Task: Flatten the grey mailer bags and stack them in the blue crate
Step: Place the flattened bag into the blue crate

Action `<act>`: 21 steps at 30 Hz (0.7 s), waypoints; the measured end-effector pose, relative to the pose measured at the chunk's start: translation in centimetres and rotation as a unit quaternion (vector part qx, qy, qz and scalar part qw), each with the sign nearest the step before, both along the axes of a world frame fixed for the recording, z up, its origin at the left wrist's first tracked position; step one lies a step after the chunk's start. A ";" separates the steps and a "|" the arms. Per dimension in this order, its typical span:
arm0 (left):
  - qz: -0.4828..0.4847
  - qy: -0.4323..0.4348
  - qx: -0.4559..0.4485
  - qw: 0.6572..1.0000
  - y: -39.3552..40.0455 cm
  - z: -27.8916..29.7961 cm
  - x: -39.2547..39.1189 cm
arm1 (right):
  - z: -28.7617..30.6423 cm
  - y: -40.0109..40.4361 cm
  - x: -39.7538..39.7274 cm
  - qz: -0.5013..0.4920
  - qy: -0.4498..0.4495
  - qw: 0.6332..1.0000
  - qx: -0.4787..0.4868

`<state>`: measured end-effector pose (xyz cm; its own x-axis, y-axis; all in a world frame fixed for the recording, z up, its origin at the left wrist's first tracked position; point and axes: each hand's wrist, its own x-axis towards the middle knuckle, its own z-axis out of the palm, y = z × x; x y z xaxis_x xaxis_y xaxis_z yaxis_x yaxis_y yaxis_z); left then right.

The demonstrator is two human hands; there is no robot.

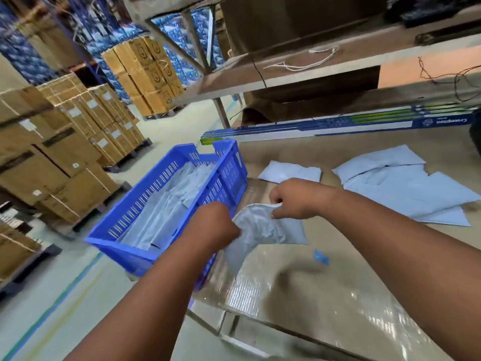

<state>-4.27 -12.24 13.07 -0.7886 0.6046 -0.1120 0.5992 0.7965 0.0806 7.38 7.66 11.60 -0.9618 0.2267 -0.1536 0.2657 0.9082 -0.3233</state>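
Head-worn, forward-down, close over hands (255, 212)

A bright blue slotted crate (166, 204) at frame centre holds pale grey mailer bags (166, 207); more grey bags (406, 183) lie at right on a tan table (338, 295). Brown cartons (78, 121) fill the left.

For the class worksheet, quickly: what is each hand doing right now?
Left hand: grips the grey mailer bag.
Right hand: pinches the same bag's top edge.
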 end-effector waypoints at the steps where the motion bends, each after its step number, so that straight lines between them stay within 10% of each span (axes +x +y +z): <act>1: 0.014 0.001 0.026 1.000 -1.0 1.3 -0.9 | 1.6 -0.5 -1.5 0.013 0.017 1.000 0.011; 12: 0.135 0.050 0.165 0.976 -13.7 10.9 -14.2 | 14.6 -9.5 -21.9 0.076 0.108 0.985 0.114; 21: 0.106 -0.159 0.084 0.978 -17.2 4.5 -22.1 | 3.2 -10.9 -35.1 0.031 -0.193 0.978 -0.068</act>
